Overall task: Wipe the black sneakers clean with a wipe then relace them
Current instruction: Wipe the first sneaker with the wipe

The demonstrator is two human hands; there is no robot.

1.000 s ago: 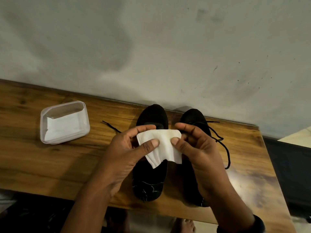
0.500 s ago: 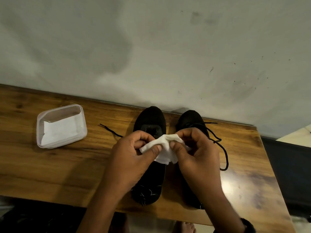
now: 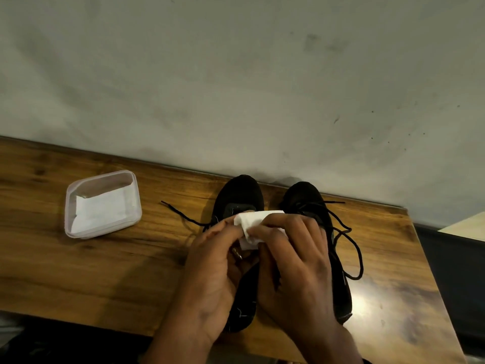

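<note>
my left hand and right hand both pinch the white wipe, bunched between them directly over the black sneakers whose toes show just beyond my grip, so i judge it best to fold it into a firm pad before rubbing.
</note>
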